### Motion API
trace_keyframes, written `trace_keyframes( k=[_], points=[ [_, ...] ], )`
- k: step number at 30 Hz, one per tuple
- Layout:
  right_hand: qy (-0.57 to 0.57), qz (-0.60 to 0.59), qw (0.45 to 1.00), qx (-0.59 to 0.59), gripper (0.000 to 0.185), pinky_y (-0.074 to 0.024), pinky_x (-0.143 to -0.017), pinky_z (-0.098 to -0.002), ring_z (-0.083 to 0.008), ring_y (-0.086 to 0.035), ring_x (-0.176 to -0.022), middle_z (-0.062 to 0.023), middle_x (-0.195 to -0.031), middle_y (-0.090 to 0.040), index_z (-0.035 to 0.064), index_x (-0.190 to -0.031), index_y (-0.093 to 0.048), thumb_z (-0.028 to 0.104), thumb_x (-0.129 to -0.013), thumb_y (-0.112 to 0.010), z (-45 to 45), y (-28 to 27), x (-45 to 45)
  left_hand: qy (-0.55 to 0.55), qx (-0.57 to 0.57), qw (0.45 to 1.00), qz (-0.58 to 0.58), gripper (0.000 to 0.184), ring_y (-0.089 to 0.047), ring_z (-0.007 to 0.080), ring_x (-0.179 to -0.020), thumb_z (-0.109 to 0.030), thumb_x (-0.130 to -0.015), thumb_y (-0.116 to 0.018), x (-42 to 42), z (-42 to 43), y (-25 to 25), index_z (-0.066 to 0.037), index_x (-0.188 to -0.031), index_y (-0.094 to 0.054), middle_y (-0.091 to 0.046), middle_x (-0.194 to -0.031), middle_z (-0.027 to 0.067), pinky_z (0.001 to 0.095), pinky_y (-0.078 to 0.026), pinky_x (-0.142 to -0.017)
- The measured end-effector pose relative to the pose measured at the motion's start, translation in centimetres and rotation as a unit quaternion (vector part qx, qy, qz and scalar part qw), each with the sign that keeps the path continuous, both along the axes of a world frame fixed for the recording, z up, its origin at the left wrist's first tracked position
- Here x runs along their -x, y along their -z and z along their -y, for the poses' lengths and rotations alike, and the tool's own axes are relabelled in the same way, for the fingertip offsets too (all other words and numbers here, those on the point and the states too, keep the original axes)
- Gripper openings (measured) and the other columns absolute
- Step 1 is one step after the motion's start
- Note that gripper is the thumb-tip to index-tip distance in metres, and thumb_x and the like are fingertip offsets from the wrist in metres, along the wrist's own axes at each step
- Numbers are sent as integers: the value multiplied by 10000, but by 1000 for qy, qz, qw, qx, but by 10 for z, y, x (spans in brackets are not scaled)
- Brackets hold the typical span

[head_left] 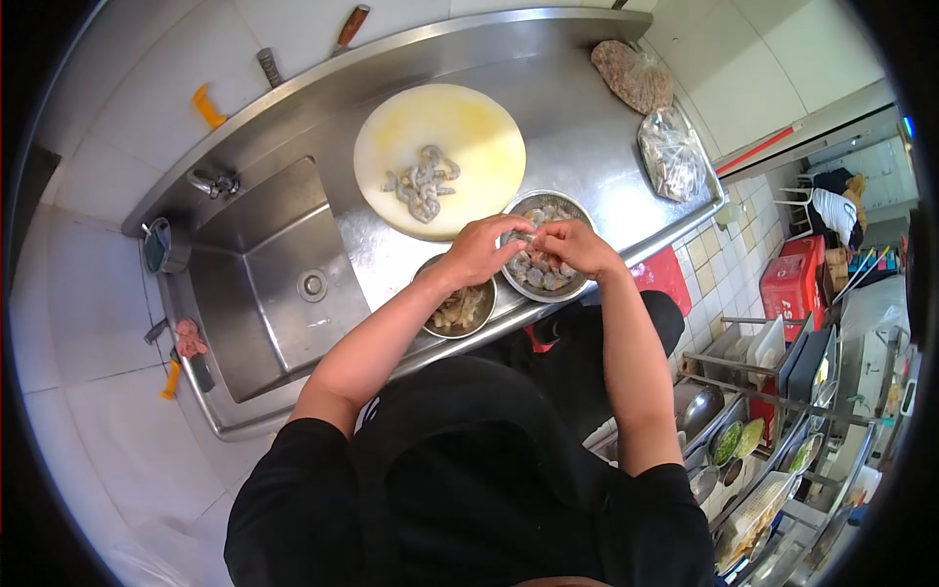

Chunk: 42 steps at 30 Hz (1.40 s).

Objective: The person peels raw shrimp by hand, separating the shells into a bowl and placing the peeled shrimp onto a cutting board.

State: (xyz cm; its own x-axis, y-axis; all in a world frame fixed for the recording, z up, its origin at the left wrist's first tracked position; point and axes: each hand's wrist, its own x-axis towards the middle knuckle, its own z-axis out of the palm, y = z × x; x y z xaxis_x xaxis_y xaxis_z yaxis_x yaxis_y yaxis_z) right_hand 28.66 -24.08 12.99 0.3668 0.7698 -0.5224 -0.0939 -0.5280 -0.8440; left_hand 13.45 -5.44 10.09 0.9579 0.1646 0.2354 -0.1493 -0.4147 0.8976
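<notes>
My left hand [476, 250] and my right hand [579, 247] meet over a steel bowl [585, 211] of grey raw shrimp [544, 276]. Both are closed, with fingertips pinched around a small shrimp that they partly hide. Below my left wrist stands a second metal bowl [491, 311], holding pale brown pieces that look like shrimp shells [458, 311]. Behind the hands, a round yellowish-white cutting board [489, 147] carries a small pile of peeled-looking shrimp [424, 186].
Left of the board is a steel sink [264, 264] with a faucet [212, 183]. Two filled plastic bags [634, 76] lie at the counter's far right end. Knife handles [352, 26] stick up along the back edge. A metal rack [782, 401] with containers stands at right.
</notes>
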Motion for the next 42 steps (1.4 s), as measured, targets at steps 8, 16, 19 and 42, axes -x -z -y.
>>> trace_keyframes(
  k=[8,16,19,42],
  points=[
    [7,116,986,-116,201,-506,-665,-329,-162,-638,-692,-46,-762,-693,-7,-852,-733,157,-950,-668,-40,18,57,-35,280,947,-151,179,-692,111,-775,-95,-962,-765,42,-29,-13,61,-1048,-753,-771,-890,93,266,-553,-736],
    [-183,382,905,-43,289,-552,-886,-499,-412,-692,-1022,-201,-1012,-724,49,-1061,-724,294,-912,-689,-68,45,104,-60,444,842,-300,224,-731,159,-862,-60,-982,-722,115,-66,7,52,-1176,-714,-758,-1019,102,273,-589,-800],
    [-194,400,893,-70,343,-562,-871,-508,-405,-706,-1003,-204,-986,-728,75,-1212,-718,257,-925,-675,-67,77,113,-106,437,851,-270,251,-729,161,-944,-6,-1010,-642,123,-65,11,55,-1246,-701,-747,-1111,107,280,-602,-910],
    [-115,450,867,-181,152,-557,-721,-519,-393,-707,-814,-176,-847,-717,43,-882,-690,195,-876,-680,-77,54,125,-207,95,940,-254,198,-712,147,-794,-22,-859,-707,102,-26,8,31,-1049,-688,-768,-878,119,289,-550,-732]
  ],
)
